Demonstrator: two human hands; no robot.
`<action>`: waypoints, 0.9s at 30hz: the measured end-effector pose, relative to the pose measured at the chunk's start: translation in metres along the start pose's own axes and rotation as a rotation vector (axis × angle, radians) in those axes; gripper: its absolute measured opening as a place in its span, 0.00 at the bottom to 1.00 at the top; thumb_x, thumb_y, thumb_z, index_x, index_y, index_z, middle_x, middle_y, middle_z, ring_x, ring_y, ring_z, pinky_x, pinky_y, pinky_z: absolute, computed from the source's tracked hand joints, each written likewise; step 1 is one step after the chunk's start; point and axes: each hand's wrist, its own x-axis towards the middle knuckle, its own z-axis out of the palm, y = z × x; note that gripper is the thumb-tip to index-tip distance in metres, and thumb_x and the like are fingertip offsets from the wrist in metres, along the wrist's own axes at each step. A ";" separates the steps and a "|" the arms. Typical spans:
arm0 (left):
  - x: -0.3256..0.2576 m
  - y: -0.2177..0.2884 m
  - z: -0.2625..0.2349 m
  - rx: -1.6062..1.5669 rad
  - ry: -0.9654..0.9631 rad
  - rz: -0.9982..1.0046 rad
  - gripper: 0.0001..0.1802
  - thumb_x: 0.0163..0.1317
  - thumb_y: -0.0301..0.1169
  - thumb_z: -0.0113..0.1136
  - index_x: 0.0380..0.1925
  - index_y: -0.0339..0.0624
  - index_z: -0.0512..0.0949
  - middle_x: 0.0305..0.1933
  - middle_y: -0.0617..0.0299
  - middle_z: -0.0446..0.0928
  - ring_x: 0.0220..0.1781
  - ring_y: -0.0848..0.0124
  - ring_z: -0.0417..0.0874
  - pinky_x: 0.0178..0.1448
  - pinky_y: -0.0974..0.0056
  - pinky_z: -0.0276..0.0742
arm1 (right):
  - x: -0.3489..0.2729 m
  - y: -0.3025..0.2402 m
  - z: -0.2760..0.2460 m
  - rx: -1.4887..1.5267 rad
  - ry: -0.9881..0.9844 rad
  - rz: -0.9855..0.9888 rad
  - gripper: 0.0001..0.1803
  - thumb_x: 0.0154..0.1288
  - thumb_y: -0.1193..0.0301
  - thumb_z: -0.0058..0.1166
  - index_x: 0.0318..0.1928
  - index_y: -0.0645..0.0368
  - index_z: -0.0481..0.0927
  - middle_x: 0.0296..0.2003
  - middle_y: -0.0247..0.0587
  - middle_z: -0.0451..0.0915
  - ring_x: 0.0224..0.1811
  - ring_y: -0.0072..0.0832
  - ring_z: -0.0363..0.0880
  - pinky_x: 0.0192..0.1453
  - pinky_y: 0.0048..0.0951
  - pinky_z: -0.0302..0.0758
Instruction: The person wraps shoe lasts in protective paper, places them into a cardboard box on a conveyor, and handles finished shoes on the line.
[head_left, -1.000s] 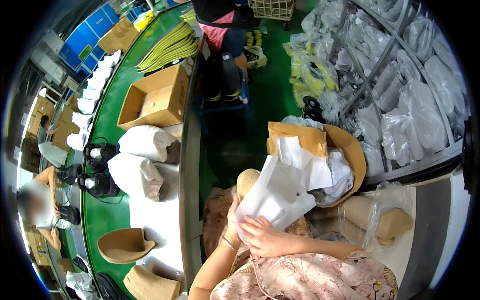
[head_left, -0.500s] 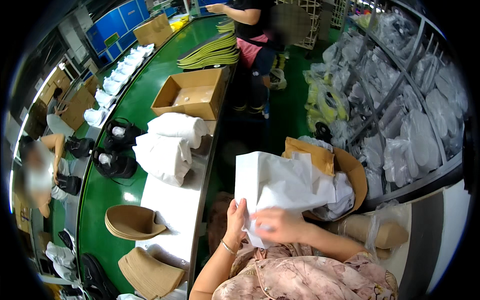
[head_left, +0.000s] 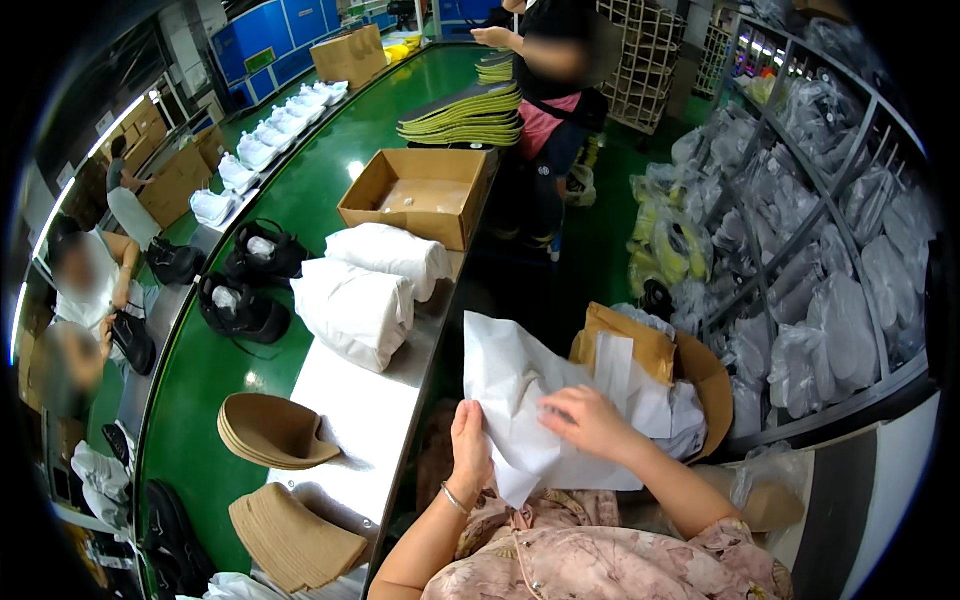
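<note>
A sheet of white tissue paper (head_left: 515, 385), creased and partly folded, hangs in front of my body. My left hand (head_left: 470, 445) pinches its left edge between thumb and fingers. Over the paper's right part lies my right hand (head_left: 590, 425), palm down, with its fingers apart and lightly touching the surface. Just beyond, a round brown cardboard container (head_left: 710, 385) holds more white paper and a brown paper piece (head_left: 625, 340). To the left on the metal-edged bench are two white-wrapped bundles (head_left: 355, 310) and two stacks of curved brown cardboard inserts (head_left: 270, 430).
Black shoes (head_left: 245, 310) sit on the green conveyor (head_left: 185, 400), with an open cardboard box (head_left: 415, 195) and stacked insoles (head_left: 465, 115) farther along. A metal rack (head_left: 820, 200) of plastic-bagged items stands at right. Co-workers (head_left: 550, 80) work ahead and at left.
My right hand has shifted rightward and away from me across the paper. The left hand keeps its hold on the edge. The whole view has tilted slightly.
</note>
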 end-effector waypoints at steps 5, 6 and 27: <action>0.001 0.006 0.018 0.037 -0.073 0.077 0.11 0.69 0.36 0.44 0.29 0.44 0.68 0.31 0.73 0.68 0.35 0.83 0.65 0.41 0.74 0.63 | 0.048 -0.008 0.005 -0.029 0.446 -0.242 0.34 0.59 0.58 0.53 0.62 0.58 0.60 0.64 0.53 0.53 0.63 0.48 0.58 0.64 0.36 0.60; -0.001 0.007 0.027 0.017 -0.023 0.087 0.10 0.69 0.35 0.44 0.28 0.45 0.67 0.30 0.73 0.67 0.33 0.84 0.63 0.39 0.75 0.62 | 0.055 -0.005 0.010 -0.114 0.403 -0.214 0.39 0.59 0.57 0.54 0.66 0.57 0.52 0.64 0.56 0.51 0.65 0.50 0.54 0.66 0.37 0.57; 0.017 0.079 0.039 0.236 -0.384 -0.193 0.11 0.63 0.32 0.54 0.43 0.40 0.72 0.39 0.67 0.75 0.38 0.80 0.73 0.44 0.72 0.70 | 0.047 0.002 -0.008 0.954 0.200 -0.130 0.66 0.40 0.59 0.72 0.68 0.63 0.34 0.65 0.49 0.49 0.67 0.37 0.51 0.67 0.33 0.52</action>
